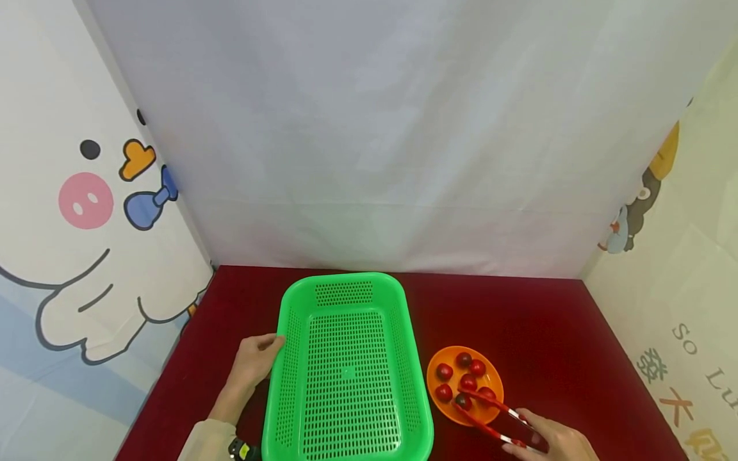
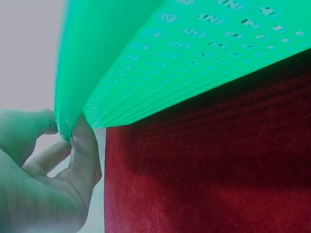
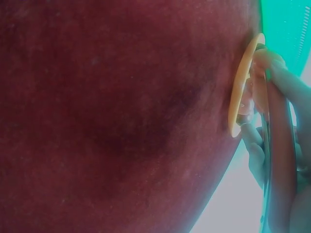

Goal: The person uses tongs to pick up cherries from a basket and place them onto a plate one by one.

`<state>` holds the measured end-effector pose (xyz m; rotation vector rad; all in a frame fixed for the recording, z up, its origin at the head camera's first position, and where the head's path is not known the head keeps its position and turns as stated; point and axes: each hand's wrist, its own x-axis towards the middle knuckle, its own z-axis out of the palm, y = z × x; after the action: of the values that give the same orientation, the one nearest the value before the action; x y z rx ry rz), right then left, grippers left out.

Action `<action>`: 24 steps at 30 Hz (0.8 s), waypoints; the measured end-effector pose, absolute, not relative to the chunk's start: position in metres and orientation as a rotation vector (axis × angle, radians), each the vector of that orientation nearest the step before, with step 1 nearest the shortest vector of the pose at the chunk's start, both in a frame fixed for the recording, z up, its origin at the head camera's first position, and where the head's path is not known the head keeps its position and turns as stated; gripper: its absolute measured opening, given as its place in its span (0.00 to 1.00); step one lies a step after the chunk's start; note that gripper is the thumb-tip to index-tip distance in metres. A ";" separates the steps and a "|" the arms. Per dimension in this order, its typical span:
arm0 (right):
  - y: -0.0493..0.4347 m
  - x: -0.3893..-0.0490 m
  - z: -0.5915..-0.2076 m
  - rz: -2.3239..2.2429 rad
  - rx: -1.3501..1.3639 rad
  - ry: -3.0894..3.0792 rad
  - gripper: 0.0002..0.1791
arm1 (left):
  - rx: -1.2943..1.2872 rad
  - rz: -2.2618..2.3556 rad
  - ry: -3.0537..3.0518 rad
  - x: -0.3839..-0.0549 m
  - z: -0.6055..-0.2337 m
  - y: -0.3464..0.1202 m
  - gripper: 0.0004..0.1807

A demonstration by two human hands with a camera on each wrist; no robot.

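Note:
My left hand pinches the left rim of a green plastic basket between thumb and fingers. Seen from the left wrist, the hand holds that rim from below, and the perforated side slopes away. To the basket's right, an orange plate bears several small, round, dark red fruits. My right hand grips red tongs with white bands. Their tips are at either side of a darker fruit near the plate's front; whether they touch it I cannot tell. In the right wrist view, fingers partly hide the plate.
A dark red cloth covers the table. White fabric hangs behind, with printed cartoon panels at left and right. The basket's perforated floor shows no contents.

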<state>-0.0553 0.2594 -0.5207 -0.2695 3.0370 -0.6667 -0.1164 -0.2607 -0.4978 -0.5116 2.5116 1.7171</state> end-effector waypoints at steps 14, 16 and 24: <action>0.261 -0.059 -0.518 -0.666 -0.127 2.894 0.34 | -0.499 1.705 2.534 -0.117 -0.499 -0.260 0.24; 0.261 -0.058 -0.517 -0.655 -0.120 2.897 0.34 | -0.497 1.709 2.529 -0.117 -0.499 -0.260 0.24; 0.261 -0.057 -0.518 -0.633 -0.135 2.921 0.33 | -0.505 1.716 2.519 -0.117 -0.499 -0.260 0.24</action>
<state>-0.0572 0.2606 -0.5180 -0.1353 2.9212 -0.6329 -0.1167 -0.2603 -0.4987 -0.5054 2.5188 1.7159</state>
